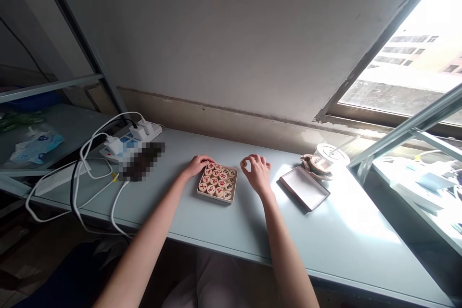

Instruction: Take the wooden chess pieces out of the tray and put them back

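Piece (244,164) right of the box (215,198) is possibly risking a drop, right hand (259,173) only fingertip-pinching; left hand (197,165) is bracing box, grip unclear.

Observed from the room, 12 o'clock set toward the wall: smooth grey-blue tabletop (224,224), glare on its right part. I take the square open box (217,198) as dial centre; it holds round pieces (220,183) with red or black characters. At 3 o'clock, a shallow lid (306,189), inside up. At 2, a clear container (330,154) by a brownish object (313,164). At 10, a white power strip (151,132) with plugs (114,144), white cables (114,207) around 9.
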Action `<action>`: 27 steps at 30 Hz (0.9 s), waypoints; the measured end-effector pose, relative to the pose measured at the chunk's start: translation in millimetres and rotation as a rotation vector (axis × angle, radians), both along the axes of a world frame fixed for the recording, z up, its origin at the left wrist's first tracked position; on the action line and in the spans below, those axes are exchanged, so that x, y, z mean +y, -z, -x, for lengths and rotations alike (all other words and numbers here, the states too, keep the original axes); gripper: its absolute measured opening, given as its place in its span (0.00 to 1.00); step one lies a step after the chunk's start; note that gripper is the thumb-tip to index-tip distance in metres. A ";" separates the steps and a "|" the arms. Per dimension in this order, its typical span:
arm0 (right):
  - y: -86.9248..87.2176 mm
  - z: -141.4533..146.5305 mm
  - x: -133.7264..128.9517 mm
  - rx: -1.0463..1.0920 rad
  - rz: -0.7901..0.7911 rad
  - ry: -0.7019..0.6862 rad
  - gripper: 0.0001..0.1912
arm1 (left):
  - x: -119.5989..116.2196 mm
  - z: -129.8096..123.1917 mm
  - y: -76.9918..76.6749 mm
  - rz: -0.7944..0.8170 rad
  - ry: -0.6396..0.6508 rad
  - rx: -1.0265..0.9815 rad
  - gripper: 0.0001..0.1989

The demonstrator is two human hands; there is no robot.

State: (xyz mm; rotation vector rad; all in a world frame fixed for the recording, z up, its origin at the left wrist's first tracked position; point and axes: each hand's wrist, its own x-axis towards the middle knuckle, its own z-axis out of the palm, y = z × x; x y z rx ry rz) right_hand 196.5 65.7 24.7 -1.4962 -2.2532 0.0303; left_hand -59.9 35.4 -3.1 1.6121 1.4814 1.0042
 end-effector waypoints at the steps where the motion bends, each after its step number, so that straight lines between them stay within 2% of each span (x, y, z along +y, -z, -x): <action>1: 2.0 -5.3 2.5 -0.023 0.009 0.055 0.10 | -0.2 0.0 -0.2 0.005 0.000 0.000 0.14; 3: 4.5 -11.9 4.8 -0.030 0.024 0.121 0.10 | -0.8 -0.2 -0.7 0.014 0.000 0.001 0.15; 5: 3.6 -11.3 2.1 0.023 0.016 0.107 0.13 | -1.1 -0.3 -1.2 0.021 0.003 0.003 0.15; 7: 0.4 -3.6 -5.4 0.070 0.014 -0.033 0.17 | -1.2 -0.4 -1.5 0.018 0.007 0.008 0.15; 10: -3.3 13.6 -20.6 0.032 0.073 -0.369 0.18 | -0.9 -0.4 -2.0 -0.001 0.013 0.020 0.15; 11: -3.3 18.5 -24.9 0.008 0.092 -0.442 0.17 | -0.8 -0.4 -2.2 -0.006 0.014 0.024 0.15; 13: -2.2 24.8 -30.4 -0.021 0.105 -0.490 0.15 | -0.8 -0.4 -2.6 -0.009 0.015 0.030 0.15; 17: -2.1 23.7 -30.0 0.019 0.066 -0.435 0.10 | -0.6 -0.6 -2.6 -0.008 0.011 0.028 0.14; 22: -8.6 8.9 -20.6 0.079 0.062 -0.244 0.09 | 0.1 -1.0 -2.3 0.006 0.005 0.016 0.14; 27: -1.9 -8.9 -10.6 -0.058 0.059 -0.073 0.08 | -0.5 -1.2 -2.7 0.025 0.000 0.004 0.15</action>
